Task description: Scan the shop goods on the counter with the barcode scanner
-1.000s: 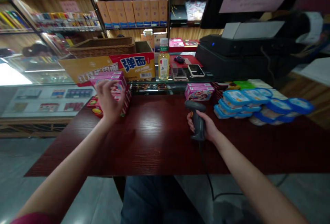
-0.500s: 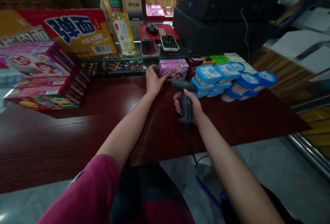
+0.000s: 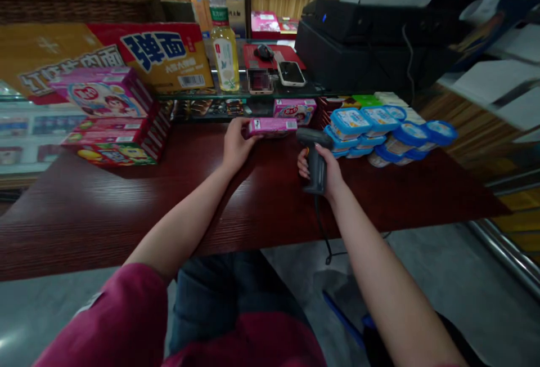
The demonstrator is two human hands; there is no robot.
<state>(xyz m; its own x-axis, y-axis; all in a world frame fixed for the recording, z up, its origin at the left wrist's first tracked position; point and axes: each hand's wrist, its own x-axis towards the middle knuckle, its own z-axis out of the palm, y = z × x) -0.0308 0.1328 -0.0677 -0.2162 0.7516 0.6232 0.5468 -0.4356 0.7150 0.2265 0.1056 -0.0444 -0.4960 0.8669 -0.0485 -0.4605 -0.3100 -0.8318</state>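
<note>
My left hand (image 3: 238, 144) grips the left end of a pink snack box (image 3: 273, 126), tilted so a narrow side with a barcode faces up. Behind it, a second pink box (image 3: 294, 109) stands against the glass shelf. My right hand (image 3: 328, 167) is wrapped round the handle of a dark barcode scanner (image 3: 315, 159). The scanner's head is just right of the held box, and its cable hangs over the counter's front edge. Blue-lidded tubs (image 3: 351, 121) are stacked to the right of the scanner.
Pink boxes (image 3: 105, 94) sit on red boxes (image 3: 113, 141) at the left, before a noodle carton (image 3: 164, 57). A bottle of yellow drink (image 3: 225, 46), a phone (image 3: 291, 73) and a mouse (image 3: 264, 52) stand behind on the glass. Round tubs (image 3: 407, 133) are at the right of the wooden counter (image 3: 169, 198).
My left hand has drawn a pink box away from the one behind it and turned its barcode side up. The view has shifted slightly; the scanner stays in my right hand.
</note>
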